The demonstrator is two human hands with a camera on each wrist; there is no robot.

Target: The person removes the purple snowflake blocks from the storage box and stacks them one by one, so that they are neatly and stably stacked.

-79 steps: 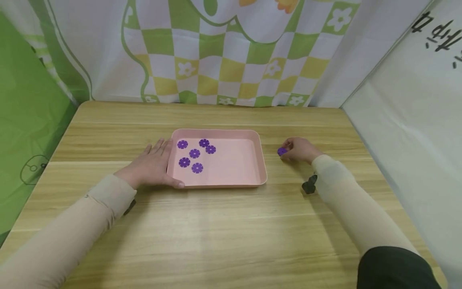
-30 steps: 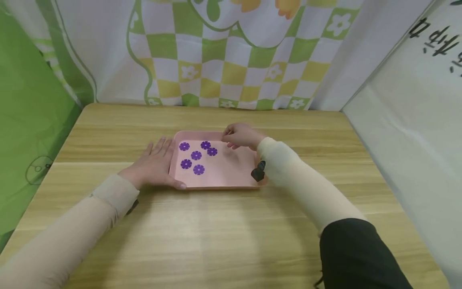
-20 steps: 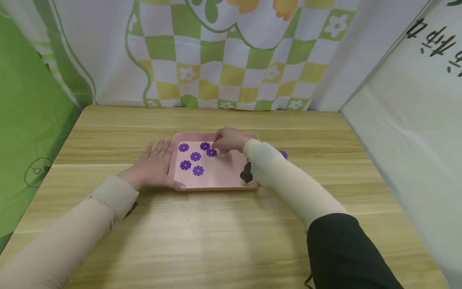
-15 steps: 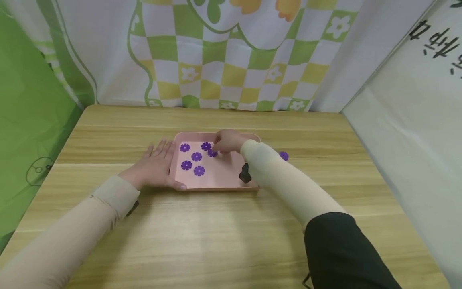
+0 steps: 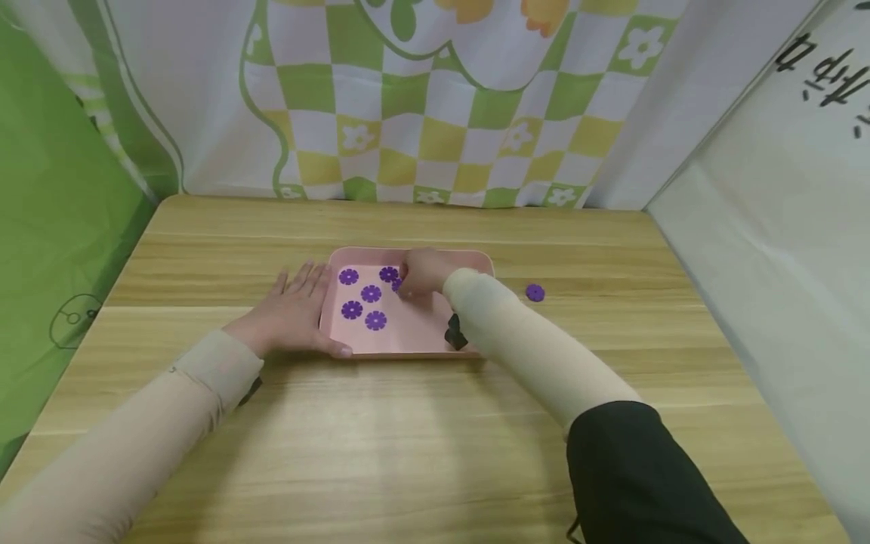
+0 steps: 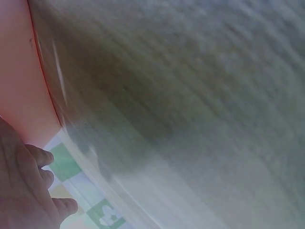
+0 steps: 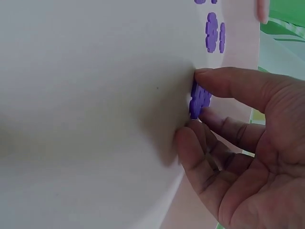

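In the head view a shallow pink tray (image 5: 435,332) holds several flat purple notched discs (image 5: 376,320). My left hand (image 5: 285,313) rests with spread fingers against the tray's left end, its thumb along the front rim; the left wrist view catches part of that hand (image 6: 24,186) beside the pink wall. Inside the tray, my right hand (image 5: 427,270) reaches down to the rightmost disc and partly covers it. Seen from the right wrist, thumb and index finger of the right hand (image 7: 252,138) pinch that purple disc (image 7: 195,102) at its edges. The other fingers curl below.
One more purple disc (image 5: 535,292) lies on the wooden table (image 5: 381,446), right of the tray. A patterned curtain (image 5: 435,136) hangs behind the table's far edge. Green sheeting (image 5: 61,227) stands at the left and a white panel (image 5: 768,227) at the right.
My right hand has left the disc on the table, moved left into the tray, then lowered onto a disc there and pinched it. My left hand has stayed at the tray's left end.
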